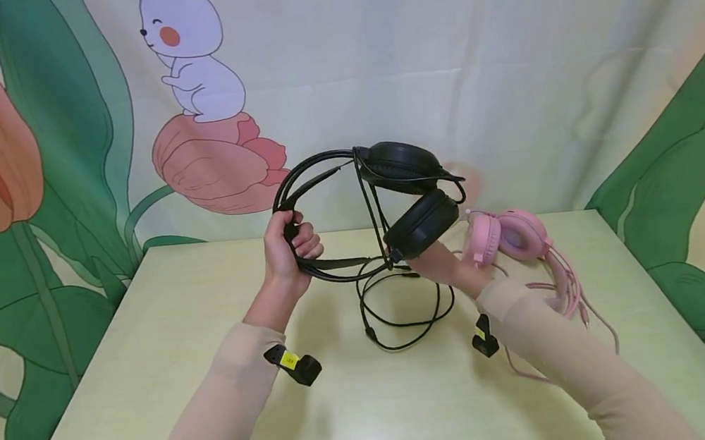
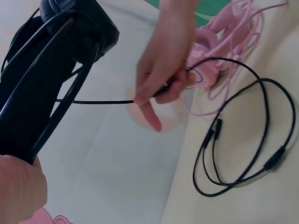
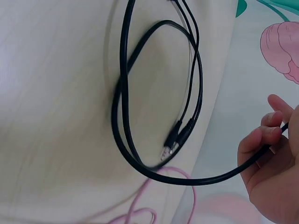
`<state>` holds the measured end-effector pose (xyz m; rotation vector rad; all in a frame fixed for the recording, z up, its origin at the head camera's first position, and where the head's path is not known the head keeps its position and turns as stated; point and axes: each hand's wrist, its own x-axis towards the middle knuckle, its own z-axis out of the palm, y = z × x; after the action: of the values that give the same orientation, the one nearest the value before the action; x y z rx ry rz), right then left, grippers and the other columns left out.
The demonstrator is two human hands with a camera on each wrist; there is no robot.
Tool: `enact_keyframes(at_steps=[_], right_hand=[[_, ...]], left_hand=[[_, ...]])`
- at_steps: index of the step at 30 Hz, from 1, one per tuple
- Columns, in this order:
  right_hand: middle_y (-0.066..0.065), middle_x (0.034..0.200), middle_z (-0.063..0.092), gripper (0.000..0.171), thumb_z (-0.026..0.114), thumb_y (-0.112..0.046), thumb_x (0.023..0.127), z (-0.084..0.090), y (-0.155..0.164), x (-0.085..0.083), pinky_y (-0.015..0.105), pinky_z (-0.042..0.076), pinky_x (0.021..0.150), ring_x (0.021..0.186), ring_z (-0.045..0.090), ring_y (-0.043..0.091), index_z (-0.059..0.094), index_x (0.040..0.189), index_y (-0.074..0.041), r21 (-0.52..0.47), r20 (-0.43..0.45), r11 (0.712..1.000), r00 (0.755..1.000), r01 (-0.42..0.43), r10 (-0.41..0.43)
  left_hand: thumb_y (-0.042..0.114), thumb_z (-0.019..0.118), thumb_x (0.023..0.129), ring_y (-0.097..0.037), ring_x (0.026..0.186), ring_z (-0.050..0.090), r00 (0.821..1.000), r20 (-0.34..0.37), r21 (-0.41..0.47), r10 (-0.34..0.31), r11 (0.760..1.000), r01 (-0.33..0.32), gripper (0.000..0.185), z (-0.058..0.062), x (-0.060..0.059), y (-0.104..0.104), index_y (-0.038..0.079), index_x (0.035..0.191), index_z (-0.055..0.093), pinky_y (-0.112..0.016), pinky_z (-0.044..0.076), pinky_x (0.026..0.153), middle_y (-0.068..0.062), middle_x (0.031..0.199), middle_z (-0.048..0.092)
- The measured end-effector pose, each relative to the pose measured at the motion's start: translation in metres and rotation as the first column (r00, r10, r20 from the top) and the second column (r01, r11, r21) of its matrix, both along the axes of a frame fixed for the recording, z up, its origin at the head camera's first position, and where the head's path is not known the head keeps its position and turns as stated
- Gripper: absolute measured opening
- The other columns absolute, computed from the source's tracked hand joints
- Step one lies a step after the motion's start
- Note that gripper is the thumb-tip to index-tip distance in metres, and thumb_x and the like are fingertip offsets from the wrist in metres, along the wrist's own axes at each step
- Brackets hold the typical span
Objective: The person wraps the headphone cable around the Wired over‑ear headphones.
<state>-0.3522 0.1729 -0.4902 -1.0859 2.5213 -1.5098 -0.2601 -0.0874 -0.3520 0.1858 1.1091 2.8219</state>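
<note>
I am gripping the black headset (image 1: 389, 202) by its band in my left hand (image 1: 288, 251); my right hand (image 2: 163, 70) is pinching its cable (image 3: 154, 116) above the desk (image 1: 151, 381).

The black headset (image 1: 389, 202) hangs above the far middle of the table (image 1: 155, 423), with the left hand (image 1: 288, 254) at its left side and the right hand (image 1: 440, 265) just below its earcups. Its cable (image 1: 399, 307) lies looped on the table directly beneath it. The pink headset (image 1: 510, 237) rests on the table just right of it, the backdrop (image 1: 502, 57) behind
</note>
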Motion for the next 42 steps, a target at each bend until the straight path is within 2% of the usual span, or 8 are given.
enact_keyframes(at_steps=[2, 5, 8, 13, 18, 25, 31, 42], right_hand=[[0.002, 0.065, 0.047, 0.017, 0.045, -0.016, 0.094, 0.028, -0.011, 0.030, 0.030, 0.038, 0.059, 0.056, 0.043, 0.012, 0.051, 0.083, -0.005, 0.241, -0.103, 0.948, 0.977, 0.207, -0.187], [-0.002, 0.054, 0.035, 0.027, 0.040, -0.020, 0.098, 0.043, -0.023, 0.051, 0.026, 0.028, 0.049, 0.044, 0.026, 0.007, 0.056, 0.082, -0.006, 0.311, -0.101, 0.924, 0.974, 0.223, -0.201], [-0.002, 0.058, 0.042, 0.033, 0.035, -0.025, 0.100, 0.042, -0.030, 0.059, 0.023, 0.028, 0.052, 0.047, 0.026, 0.005, 0.065, 0.098, -0.010, 0.387, -0.082, 0.897, 0.977, 0.215, -0.198], [0.012, 0.078, 0.061, 0.032, 0.034, -0.020, 0.100, 0.037, -0.034, 0.067, 0.027, 0.035, 0.060, 0.056, 0.034, 0.011, 0.063, 0.109, -0.009, 0.405, -0.095, 0.895, 0.982, 0.187, -0.162], [0.009, 0.076, 0.059, 0.031, 0.034, -0.020, 0.100, 0.037, -0.032, 0.073, 0.028, 0.037, 0.063, 0.060, 0.038, 0.012, 0.063, 0.105, -0.009, 0.405, -0.076, 0.898, 0.986, 0.169, -0.151], [-0.005, 0.058, 0.034, 0.028, 0.035, -0.023, 0.100, 0.033, -0.029, 0.082, 0.024, 0.030, 0.052, 0.052, 0.027, 0.008, 0.062, 0.095, -0.016, 0.428, -0.039, 0.887, 0.984, 0.173, -0.174], [-0.007, 0.060, 0.038, 0.027, 0.035, -0.021, 0.099, 0.035, -0.034, 0.096, 0.022, 0.031, 0.053, 0.053, 0.029, 0.006, 0.061, 0.091, -0.018, 0.433, -0.069, 0.894, 0.993, 0.116, -0.095], [-0.009, 0.064, 0.048, 0.024, 0.039, -0.028, 0.098, 0.061, -0.031, 0.112, 0.021, 0.038, 0.054, 0.051, 0.036, 0.003, 0.058, 0.084, -0.022, 0.420, -0.157, 0.904, 0.987, 0.083, -0.018]], left_hand=[[0.019, 0.028, 0.089, -0.002, 0.036, 0.022, 0.999, 0.004, -0.014, 0.034, 0.999, -0.034, 0.018, 0.004, -0.002, 0.000, 0.015, 0.073, 0.037, -0.015, 0.019, 0.037, 0.009, 0.045, 0.025], [0.017, 0.029, 0.088, -0.002, 0.035, 0.022, 0.997, 0.010, -0.028, 0.081, 0.996, -0.080, 0.017, 0.008, -0.003, 0.000, 0.015, 0.073, 0.036, -0.015, 0.018, 0.037, 0.009, 0.044, 0.024], [0.016, 0.030, 0.086, -0.002, 0.035, 0.022, 0.992, 0.015, -0.039, 0.128, 0.991, -0.127, 0.015, 0.010, -0.004, 0.000, 0.016, 0.072, 0.035, -0.015, 0.017, 0.037, 0.010, 0.043, 0.025], [0.014, 0.032, 0.084, -0.002, 0.036, 0.020, 0.977, 0.017, -0.057, 0.211, 0.976, -0.209, 0.015, 0.012, -0.007, -0.001, 0.016, 0.070, 0.034, -0.016, 0.016, 0.038, 0.010, 0.043, 0.024], [0.013, 0.035, 0.083, -0.004, 0.037, 0.019, 0.950, 0.007, -0.097, 0.314, 0.945, -0.312, 0.017, 0.011, -0.012, -0.003, 0.016, 0.066, 0.032, -0.018, 0.017, 0.037, 0.009, 0.044, 0.023], [0.012, 0.038, 0.083, -0.006, 0.039, 0.020, 0.887, 0.016, -0.122, 0.462, 0.881, -0.457, 0.023, 0.008, -0.017, -0.005, 0.016, 0.062, 0.030, -0.019, 0.018, 0.038, 0.007, 0.045, 0.023], [0.012, 0.041, 0.083, -0.006, 0.039, 0.020, 0.836, 0.030, -0.175, 0.548, 0.826, -0.536, 0.023, 0.001, -0.020, -0.008, 0.016, 0.062, 0.032, -0.019, 0.019, 0.038, 0.007, 0.045, 0.025], [0.013, 0.042, 0.085, -0.005, 0.039, 0.021, 0.815, 0.030, -0.217, 0.579, 0.800, -0.560, 0.020, -0.010, -0.019, -0.016, 0.014, 0.067, 0.034, -0.019, 0.020, 0.038, 0.006, 0.045, 0.026]])
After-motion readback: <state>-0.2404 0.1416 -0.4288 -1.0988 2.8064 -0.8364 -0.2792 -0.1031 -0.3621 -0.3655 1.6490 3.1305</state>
